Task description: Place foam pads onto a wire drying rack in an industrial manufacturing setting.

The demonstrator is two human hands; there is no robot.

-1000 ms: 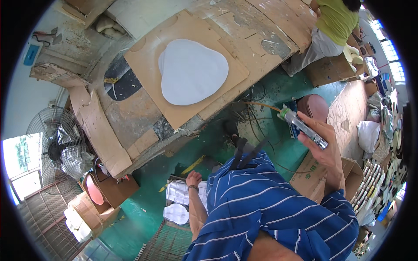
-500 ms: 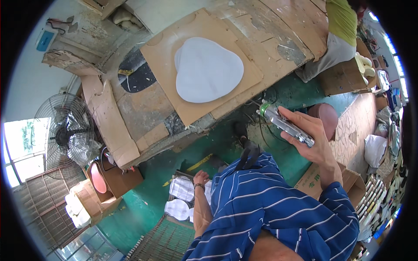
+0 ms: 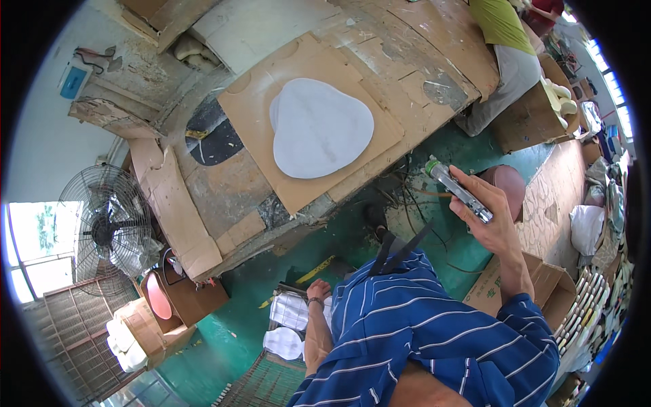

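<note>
My right hand (image 3: 489,216) is raised in front of me and grips a slim silvery spray can (image 3: 458,189) with a green cap, nozzle end toward the worktable. My left hand (image 3: 317,292) hangs low by my side, fingers curled, just above a stack of white pieces (image 3: 290,313) on a crate; whether it holds anything I cannot tell. On the worktable lies a pale grey rounded sheet (image 3: 320,127) on a flat piece of cardboard (image 3: 252,115).
A standing fan (image 3: 107,227) is at the left. Cardboard boxes (image 3: 183,298) sit on the green floor below the worktable (image 3: 393,47). Another person in a yellow-green top (image 3: 503,27) sits at the far right end. A round brown stool (image 3: 510,183) and an open carton (image 3: 550,285) are at my right.
The view has swung so the table and grey sheet shifted rightward. My right hand with the can stays raised, tilting a little; my left hand stays low.
</note>
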